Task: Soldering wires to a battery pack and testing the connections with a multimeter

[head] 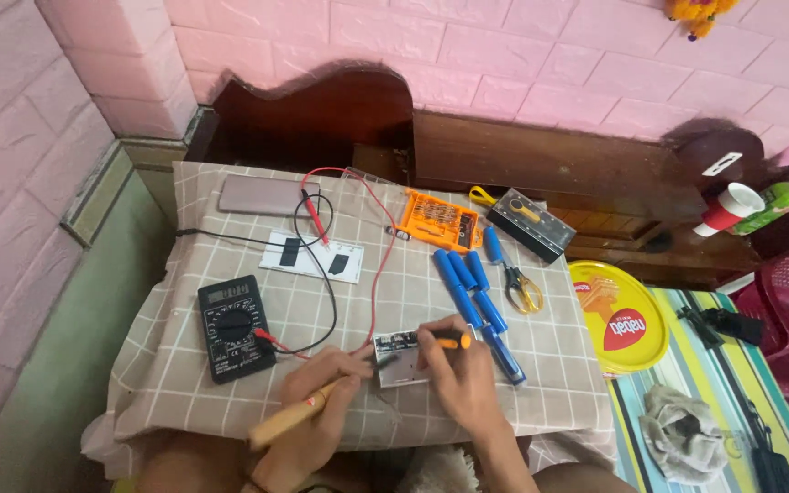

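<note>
A beige cloth [230,402] with white checks fills mid-frame. Blue batteries [472,292] lie right of centre. At right, a yellow tin [595,351] with red label.

Bright, even light; soft shadows, sharp w/ slight edge distortion.

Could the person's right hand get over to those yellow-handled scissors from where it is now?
Probably yes. The right hand rests on the small circuit board, pinching a small orange-tipped tool, and the scissors lie on the checked cloth beyond it. Only the low blue cylinder cells lie between, easy to pass over, though the tool occupies its fingers.
</note>
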